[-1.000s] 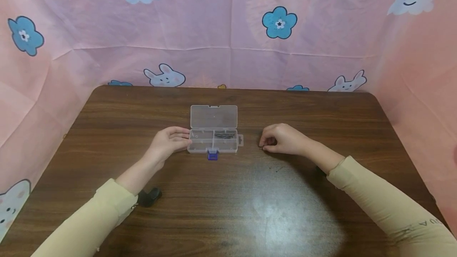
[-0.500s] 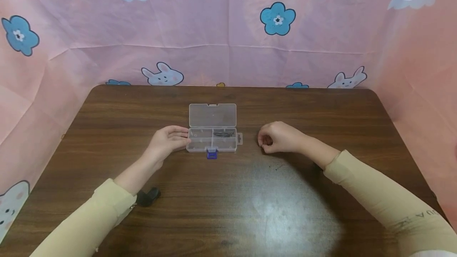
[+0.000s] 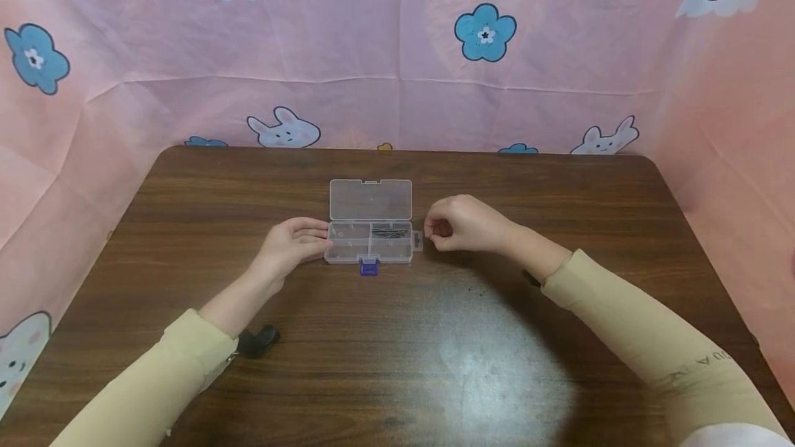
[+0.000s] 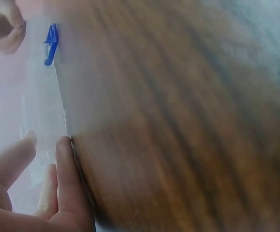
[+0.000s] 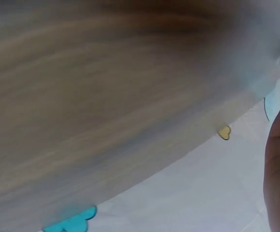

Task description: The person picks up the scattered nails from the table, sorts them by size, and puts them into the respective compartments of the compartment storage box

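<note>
In the head view, a clear plastic compartment box (image 3: pixel 349 251) lies with its lid (image 3: pixel 370 200) folded back and its blue latch (image 3: pixel 369 268) at the front. Several thin dark nail-like pieces (image 3: pixel 389 233) fill its back right compartment. My left hand (image 3: pixel 282 247) rests straight fingers and thumb against the box's left end; the left wrist view shows these fingers (image 4: pixel 67 174) along its wall. Close to the box's right hanging tab (image 3: pixel 418 241), my right hand (image 3: pixel 468 224) has thumb and forefinger pinched together; the small piece between them is hidden by the fingertips.
A couple of tiny dark pieces (image 3: pixel 475 290) lie on the brown wooden table (image 3: pixel 348 364) to the right of the box. A black object (image 3: pixel 259 342) shows beside the left sleeve. Pink patterned cloth (image 3: pixel 397 47) stands behind the table.
My right hand has lifted from the table spot right of the box and moved left and back, up to the box's tab, fingertips still pinched. My left hand stays at the box.
</note>
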`<state>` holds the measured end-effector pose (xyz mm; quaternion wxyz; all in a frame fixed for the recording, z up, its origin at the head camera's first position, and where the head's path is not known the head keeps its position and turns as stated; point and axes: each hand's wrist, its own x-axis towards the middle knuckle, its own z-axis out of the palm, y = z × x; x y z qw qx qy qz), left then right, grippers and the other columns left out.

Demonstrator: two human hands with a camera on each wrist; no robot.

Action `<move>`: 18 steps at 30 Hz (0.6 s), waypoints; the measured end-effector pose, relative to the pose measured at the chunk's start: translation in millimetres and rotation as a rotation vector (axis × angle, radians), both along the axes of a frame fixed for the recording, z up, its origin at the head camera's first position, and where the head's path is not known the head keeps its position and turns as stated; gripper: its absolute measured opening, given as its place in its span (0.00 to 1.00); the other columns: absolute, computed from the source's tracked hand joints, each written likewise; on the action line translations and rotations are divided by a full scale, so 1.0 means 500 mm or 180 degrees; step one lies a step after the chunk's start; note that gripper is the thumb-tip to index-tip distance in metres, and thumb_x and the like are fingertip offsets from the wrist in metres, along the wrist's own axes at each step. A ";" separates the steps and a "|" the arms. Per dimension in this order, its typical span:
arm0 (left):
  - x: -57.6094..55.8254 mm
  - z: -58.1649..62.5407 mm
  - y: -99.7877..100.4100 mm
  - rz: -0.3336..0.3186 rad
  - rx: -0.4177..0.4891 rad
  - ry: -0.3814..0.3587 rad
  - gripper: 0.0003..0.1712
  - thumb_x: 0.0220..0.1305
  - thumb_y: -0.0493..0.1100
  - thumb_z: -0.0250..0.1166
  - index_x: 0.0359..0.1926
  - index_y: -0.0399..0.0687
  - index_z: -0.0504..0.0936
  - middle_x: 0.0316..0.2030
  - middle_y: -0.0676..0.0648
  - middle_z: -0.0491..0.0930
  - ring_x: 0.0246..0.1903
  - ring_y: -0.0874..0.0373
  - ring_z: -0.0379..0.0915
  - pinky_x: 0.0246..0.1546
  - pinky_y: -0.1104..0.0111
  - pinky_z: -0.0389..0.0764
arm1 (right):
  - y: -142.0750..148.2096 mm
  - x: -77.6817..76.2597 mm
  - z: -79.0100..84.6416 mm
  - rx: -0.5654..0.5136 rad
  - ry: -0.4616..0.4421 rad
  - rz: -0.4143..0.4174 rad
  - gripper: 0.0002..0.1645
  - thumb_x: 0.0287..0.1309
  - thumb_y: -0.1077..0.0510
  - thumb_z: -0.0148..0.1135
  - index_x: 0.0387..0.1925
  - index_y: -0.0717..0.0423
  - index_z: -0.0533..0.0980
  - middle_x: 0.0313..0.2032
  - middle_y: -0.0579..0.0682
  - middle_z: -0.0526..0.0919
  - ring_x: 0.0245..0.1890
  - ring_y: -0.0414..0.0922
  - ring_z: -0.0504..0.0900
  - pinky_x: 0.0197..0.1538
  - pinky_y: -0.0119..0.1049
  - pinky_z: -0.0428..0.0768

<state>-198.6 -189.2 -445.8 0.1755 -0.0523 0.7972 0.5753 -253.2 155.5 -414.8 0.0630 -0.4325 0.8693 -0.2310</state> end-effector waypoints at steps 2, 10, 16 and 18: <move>0.000 0.001 0.000 -0.0002 -0.0011 -0.0001 0.31 0.73 0.41 0.70 0.70 0.33 0.73 0.65 0.33 0.80 0.46 0.72 0.81 0.49 0.81 0.83 | -0.011 -0.002 0.006 -0.0032 0.0013 0.0026 0.06 0.58 0.67 0.68 0.33 0.52 0.84 0.32 0.44 0.85 0.30 0.38 0.78 0.35 0.30 0.78; 0.001 0.001 0.001 -0.0006 0.0062 -0.0012 0.31 0.73 0.41 0.70 0.71 0.32 0.72 0.65 0.33 0.79 0.44 0.73 0.82 0.49 0.80 0.84 | -0.051 -0.004 0.010 -0.0117 0.0022 0.0177 0.05 0.59 0.67 0.67 0.33 0.55 0.84 0.31 0.46 0.85 0.30 0.38 0.78 0.35 0.28 0.78; -0.001 -0.001 -0.001 -0.0005 0.0032 0.0003 0.31 0.73 0.41 0.70 0.70 0.32 0.73 0.65 0.33 0.80 0.45 0.72 0.82 0.49 0.81 0.83 | -0.077 -0.006 0.011 -0.0081 0.0019 0.0310 0.06 0.58 0.67 0.67 0.33 0.54 0.84 0.30 0.45 0.84 0.30 0.38 0.78 0.36 0.26 0.77; -0.002 -0.002 -0.002 0.0000 0.0017 0.0005 0.31 0.72 0.41 0.70 0.70 0.33 0.73 0.64 0.33 0.80 0.45 0.72 0.82 0.50 0.81 0.83 | -0.085 -0.007 0.013 -0.0047 0.0004 0.0338 0.06 0.58 0.67 0.67 0.33 0.54 0.84 0.30 0.45 0.84 0.31 0.37 0.78 0.36 0.26 0.77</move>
